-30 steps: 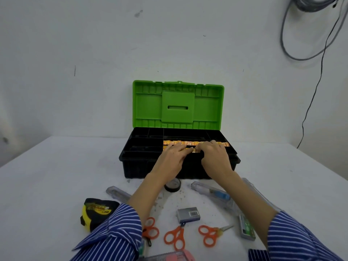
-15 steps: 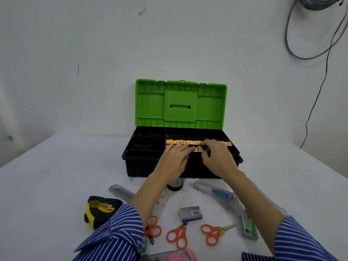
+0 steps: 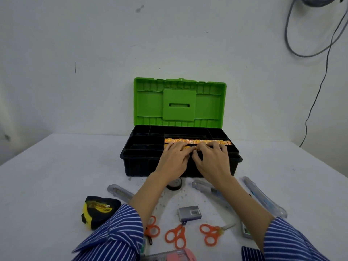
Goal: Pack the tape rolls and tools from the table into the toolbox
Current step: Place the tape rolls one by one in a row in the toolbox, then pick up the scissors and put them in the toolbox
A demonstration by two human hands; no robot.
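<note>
resting side by side, the left hand [image 3: 174, 160] and right hand [image 3: 212, 160] are laid with fingers flat on the orange strip [image 3: 197, 142] in the toolbox [image 3: 143, 162]. black tape roll [image 3: 174, 184], tape measure [image 3: 99, 210] and scissors [image 3: 177, 236] are left on the table [image 3: 47, 185], partly blocked by the forearms.

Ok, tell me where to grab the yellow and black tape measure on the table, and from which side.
Take the tape measure across its two flat faces, coming down from above with the left hand, which is nearer. It appears to lie tilted on the table left of the left sleeve, with bare table around it on its far and left sides, so fingers should fit there. Its casing looks chunky and rigid.
</note>
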